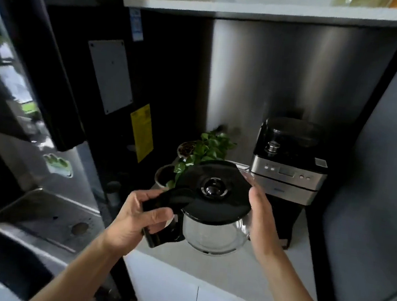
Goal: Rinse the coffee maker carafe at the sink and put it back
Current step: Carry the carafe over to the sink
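Note:
The glass carafe with its black lid and black handle hangs over the front of the white counter. My left hand is closed around the handle. My right hand lies flat against the carafe's right side, fingers reaching past the lid's edge. The carafe looks empty. The black and silver coffee maker stands just behind and to the right, and its lower bay is dark. The steel sink lies at the lower left.
Two small pots with a leafy green plant stand behind the carafe. A tall black appliance with stickers separates the counter from the sink. A white shelf runs overhead. A grey wall closes the right side.

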A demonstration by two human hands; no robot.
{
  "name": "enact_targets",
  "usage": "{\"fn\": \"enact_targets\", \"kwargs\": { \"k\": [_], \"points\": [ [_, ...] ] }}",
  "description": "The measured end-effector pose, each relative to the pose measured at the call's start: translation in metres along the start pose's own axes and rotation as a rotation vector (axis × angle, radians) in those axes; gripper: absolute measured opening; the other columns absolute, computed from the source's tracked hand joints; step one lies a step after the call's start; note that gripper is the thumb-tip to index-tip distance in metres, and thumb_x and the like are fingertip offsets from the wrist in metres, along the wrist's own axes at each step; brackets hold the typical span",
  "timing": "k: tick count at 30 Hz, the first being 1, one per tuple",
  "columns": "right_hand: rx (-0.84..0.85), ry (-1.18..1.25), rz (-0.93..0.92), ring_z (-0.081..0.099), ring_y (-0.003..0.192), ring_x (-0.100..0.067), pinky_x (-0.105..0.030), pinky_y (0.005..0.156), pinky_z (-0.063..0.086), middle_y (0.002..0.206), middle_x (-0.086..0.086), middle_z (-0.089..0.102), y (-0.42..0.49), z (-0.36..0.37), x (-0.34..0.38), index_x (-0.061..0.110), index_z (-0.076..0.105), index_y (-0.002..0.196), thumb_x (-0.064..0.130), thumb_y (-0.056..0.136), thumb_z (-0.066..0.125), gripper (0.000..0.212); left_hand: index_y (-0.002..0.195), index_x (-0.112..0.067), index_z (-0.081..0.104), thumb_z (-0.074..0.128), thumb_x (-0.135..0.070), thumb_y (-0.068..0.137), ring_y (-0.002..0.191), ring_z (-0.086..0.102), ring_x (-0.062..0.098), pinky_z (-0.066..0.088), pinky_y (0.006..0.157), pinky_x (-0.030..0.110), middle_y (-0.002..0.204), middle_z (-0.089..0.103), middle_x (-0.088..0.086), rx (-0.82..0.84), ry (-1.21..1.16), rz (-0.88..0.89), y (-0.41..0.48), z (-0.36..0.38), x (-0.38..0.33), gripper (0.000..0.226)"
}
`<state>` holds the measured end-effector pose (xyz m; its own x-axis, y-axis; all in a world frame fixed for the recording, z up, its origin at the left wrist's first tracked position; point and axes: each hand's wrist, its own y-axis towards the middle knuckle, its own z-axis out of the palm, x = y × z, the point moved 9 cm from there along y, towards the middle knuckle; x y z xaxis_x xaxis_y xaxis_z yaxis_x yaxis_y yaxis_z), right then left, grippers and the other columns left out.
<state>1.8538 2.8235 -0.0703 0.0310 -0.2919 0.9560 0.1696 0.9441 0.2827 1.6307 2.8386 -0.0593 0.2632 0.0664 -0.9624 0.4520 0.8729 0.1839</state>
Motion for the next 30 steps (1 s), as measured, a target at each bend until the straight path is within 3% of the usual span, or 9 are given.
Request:
{"fn": "enact_targets", "kwargs": {
  "k": [3, 6, 8, 10, 12, 16, 21, 27, 30],
  "points": [
    [0.125, -0.037, 0.007, 0.044, 0.143, 0.003, -0.035, 0.123, 0.03, 0.148, 0.019, 0.057, -0.008, 0.049, 0.005, 0.035, 0.054, 0.145, 0.057, 0.098, 0.034, 0.056, 0.068, -0.004, 0.054, 0.088, -0.023, 0.066, 0.046, 0.027, 0.012, 0.018, 0.046, 0.026, 0.053, 0.038, -0.002, -0.138, -0.001, 0.002, -0.047, -0.026, -0.024, 0.038],
    [0.217, -0.019, 0.021, 0.05, 0.121, 0.025, -0.009, 0.105, 0.036, 0.127, 0.037, 0.06, -0.018, 0.103, 0.011, 0.043, 0.061, 0.124, 0.053, 0.101, 0.034, 0.036, 0.08, 0.015, 0.052, 0.091, -0.027, 0.06, 0.047, 0.024, 0.012, 0.016, 0.047, 0.027, 0.057, 0.036, 0.001, -0.248, 0.008, 0.002, -0.092, -0.056, -0.05, 0.061],
    [0.285, -0.001, 0.066, 0.052, 0.114, 0.028, -0.003, 0.097, 0.037, 0.117, 0.043, 0.063, -0.026, 0.146, 0.014, 0.044, 0.06, 0.116, 0.049, 0.104, 0.031, 0.032, 0.079, 0.018, 0.055, 0.088, -0.022, 0.064, 0.049, 0.023, 0.013, 0.018, 0.046, 0.026, 0.061, 0.036, 0.005, -0.306, 0.032, 0.011, -0.122, -0.081, -0.066, 0.053],
    [0.35, 0.022, 0.056, 0.056, 0.127, 0.011, -0.019, 0.108, 0.041, 0.129, 0.027, 0.067, -0.032, 0.187, 0.017, 0.037, 0.062, 0.129, 0.053, 0.101, 0.032, 0.044, 0.071, -0.003, 0.068, 0.084, -0.018, 0.064, 0.045, 0.028, 0.01, 0.023, 0.044, 0.02, 0.056, 0.04, 0.001, -0.374, 0.056, 0.028, -0.148, -0.105, -0.08, 0.023],
    [0.409, 0.063, 0.043, 0.057, 0.13, 0.002, -0.033, 0.114, 0.041, 0.133, 0.014, 0.068, -0.038, 0.231, 0.019, 0.033, 0.062, 0.131, 0.053, 0.099, 0.033, 0.047, 0.067, -0.006, 0.065, 0.084, -0.016, 0.06, 0.041, 0.032, 0.008, 0.029, 0.042, 0.017, 0.051, 0.046, -0.005, -0.458, 0.069, 0.042, -0.179, -0.135, -0.094, 0.022],
    [0.509, 0.154, 0.077, 0.053, 0.139, -0.008, -0.047, 0.121, 0.036, 0.141, 0.009, 0.065, -0.055, 0.324, 0.023, 0.034, 0.06, 0.138, 0.06, 0.093, 0.039, 0.056, 0.095, 0.011, 0.049, 0.094, -0.03, 0.052, 0.043, 0.036, 0.012, 0.035, 0.045, 0.021, 0.054, 0.046, -0.003, -0.632, 0.125, 0.099, -0.243, -0.201, -0.119, 0.075],
    [0.637, 0.099, 0.03, 0.05, 0.137, 0.005, -0.037, 0.122, 0.033, 0.142, 0.019, 0.063, -0.077, 0.448, 0.026, 0.03, 0.058, 0.141, 0.058, 0.098, 0.035, 0.057, 0.07, 0.011, 0.052, 0.083, -0.022, 0.063, 0.045, 0.033, 0.014, 0.03, 0.046, 0.022, 0.051, 0.039, -0.002, -0.695, 0.22, 0.182, -0.314, -0.277, -0.166, 0.046],
    [0.714, 0.174, 0.065, 0.049, 0.143, -0.007, -0.032, 0.113, 0.041, 0.151, 0.004, 0.058, -0.113, 0.6, 0.02, 0.025, 0.054, 0.148, 0.073, 0.088, 0.042, 0.077, 0.077, 0.022, 0.053, 0.082, -0.023, 0.063, 0.046, 0.036, 0.016, 0.029, 0.048, 0.026, 0.053, 0.041, 0.004, -0.901, 0.284, 0.263, -0.413, -0.38, -0.212, 0.054],
    [0.753, 0.237, 0.104, 0.05, 0.144, -0.014, -0.045, 0.12, 0.036, 0.15, 0.001, 0.059, -0.129, 0.673, 0.017, 0.024, 0.054, 0.147, 0.078, 0.085, 0.05, 0.083, 0.075, 0.015, 0.061, 0.081, -0.027, 0.062, 0.047, 0.04, 0.017, 0.032, 0.049, 0.026, 0.053, 0.044, 0.006, -1.026, 0.369, 0.292, -0.46, -0.428, -0.235, 0.049]
  ]
}}
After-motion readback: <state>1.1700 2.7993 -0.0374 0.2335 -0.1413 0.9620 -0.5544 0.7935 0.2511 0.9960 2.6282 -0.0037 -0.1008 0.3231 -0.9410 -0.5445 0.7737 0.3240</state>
